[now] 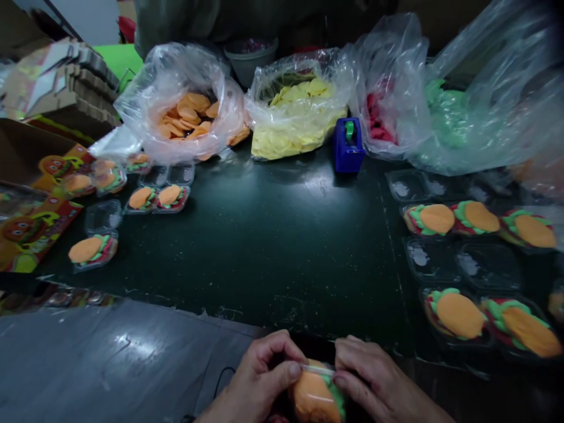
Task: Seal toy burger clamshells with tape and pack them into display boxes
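At the bottom middle, my left hand (259,376) and my right hand (374,379) both pinch a small clear plastic pack (315,393) holding an orange, green and red toy burger. Thumbs and fingertips press on the pack's top edge. The pack sits at the near edge of the dark green table (282,247), partly cut off by the frame.
Clear bags of orange pieces (187,111), yellow pieces (291,111), red pieces (379,117) and green pieces (449,117) line the back. A blue tape dispenser (348,144) stands between them. Filled and empty clear trays lie right (458,314) and left (92,249). Printed cartons (30,229) sit far left.
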Motion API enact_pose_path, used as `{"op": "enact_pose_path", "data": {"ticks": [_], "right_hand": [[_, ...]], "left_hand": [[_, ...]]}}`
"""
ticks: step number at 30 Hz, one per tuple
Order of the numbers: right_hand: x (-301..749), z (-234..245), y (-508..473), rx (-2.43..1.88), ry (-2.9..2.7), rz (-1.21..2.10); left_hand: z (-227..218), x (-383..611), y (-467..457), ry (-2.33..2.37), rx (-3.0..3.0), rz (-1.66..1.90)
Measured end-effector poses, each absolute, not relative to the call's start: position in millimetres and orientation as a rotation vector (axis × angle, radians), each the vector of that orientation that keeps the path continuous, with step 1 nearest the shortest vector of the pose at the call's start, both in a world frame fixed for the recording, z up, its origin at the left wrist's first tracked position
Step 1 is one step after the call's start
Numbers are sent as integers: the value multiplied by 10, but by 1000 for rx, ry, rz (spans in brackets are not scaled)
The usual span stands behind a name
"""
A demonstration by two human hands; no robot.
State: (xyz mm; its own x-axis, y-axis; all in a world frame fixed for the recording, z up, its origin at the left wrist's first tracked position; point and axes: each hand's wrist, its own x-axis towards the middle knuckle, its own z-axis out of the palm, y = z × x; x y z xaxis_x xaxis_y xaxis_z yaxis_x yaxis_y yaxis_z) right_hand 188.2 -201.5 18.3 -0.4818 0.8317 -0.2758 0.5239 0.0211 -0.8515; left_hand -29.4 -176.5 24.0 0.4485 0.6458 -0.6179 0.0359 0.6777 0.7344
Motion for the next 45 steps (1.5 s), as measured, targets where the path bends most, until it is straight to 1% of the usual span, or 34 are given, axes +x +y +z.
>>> {"op": "enact_pose_path", "data": {"ticks": [4, 6, 8, 12, 16, 19, 22, 26, 28, 33, 36, 41, 45], "right_hand": [[1797, 174, -1986, -1415, -1721, 1619], [1755, 199, -1948, -1430, -1512, 1636], [1717, 239, -1917, -1408, -1393, 1556], [1631, 266, -1903, -1398, -1397, 1241], [1549, 179, -1887, -1440, -1236, 1035], [1579, 113, -1888, -1412, -1131, 980], [1728, 62, -1980, -1339, -1110, 1085], [1959, -43, -2254, -1224, -1207, 1338], [2011, -91, -2404, -1201, -1275, 1368], [2011, -103, -2700, -1201, -1448, 1155], [2027, -93, -2829, -1227, -1472, 1043], [2069, -163, -2972, -1268, -1458, 1018], [2090, -234, -3039, -1307, -1451, 1015]], "left_hand": [[138, -306, -1853, 1001, 520, 476], [138, -296, -1817, 994, 452, 583], [192, -274, -1718, 1000, 425, 755], [337, -188, -1472, 1038, 482, 1042], [342, -17, -1380, 1071, 537, 1137], [291, 120, -1473, 1058, 527, 1159], [220, 142, -1696, 1041, 509, 1103], [165, -4, -1993, 1037, 582, 763], [213, -60, -2050, 1038, 693, 620], [438, -37, -1980, 951, 1088, 541], [498, 1, -1960, 862, 1241, 454], [433, 50, -1996, 736, 1176, 376], [358, 100, -2020, 732, 1120, 375]]}}
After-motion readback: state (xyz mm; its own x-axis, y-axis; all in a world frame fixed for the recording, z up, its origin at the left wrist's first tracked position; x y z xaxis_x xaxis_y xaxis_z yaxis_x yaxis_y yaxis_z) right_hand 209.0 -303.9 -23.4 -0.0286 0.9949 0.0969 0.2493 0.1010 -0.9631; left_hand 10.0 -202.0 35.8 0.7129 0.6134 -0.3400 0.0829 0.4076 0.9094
